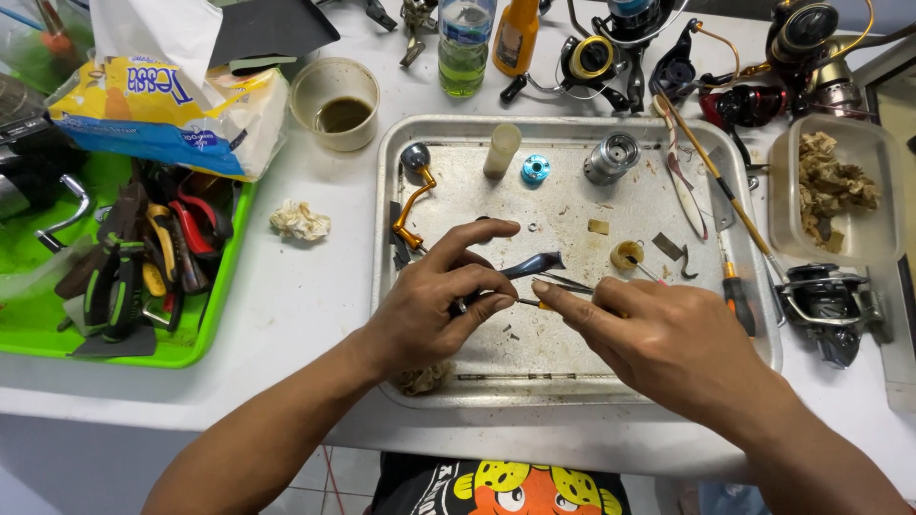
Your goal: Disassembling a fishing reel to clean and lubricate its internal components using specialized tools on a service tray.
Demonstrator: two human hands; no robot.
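1. Far left: green tray [191, 355] packed with pliers [114, 286] and other hand tools, partly under a tissue pack [162, 110].
2. Just right of it: crumpled tissue wad [300, 220] on the white table [286, 305]; above that, a cup [335, 102] holding dark liquid.
3. Middle: metal tray [572, 386] holding everything being worked on, with a gold crank handle [413, 195] near its left edge and a pale tube [502, 150], blue ring [534, 169] and silver spool [611, 157] along its top.
4. Left hand [429, 305] over the tray's lower left, index finger stretched out, thumb and middle finger pinched on a small dark part [528, 266].
5. Part located between the two hands, just above the tray floor, its curved dark end sticking out to the right past the left fingertips.
6. Right hand [668, 334] over the tray's lower right, thumb and index finger closed on thin tweezers [565, 283], tips aimed left and meeting the part close to the left fingertips.
7. Right of the hands: yellowish ring [627, 255], screwdriver [737, 296] and a long thin rod [716, 172] crossing the tray's right side.
8. Far right: clear tub [883, 238] of brown scraps, dark reel [825, 305] below it, more reels [744, 67] and two bottles [465, 43] along the top.
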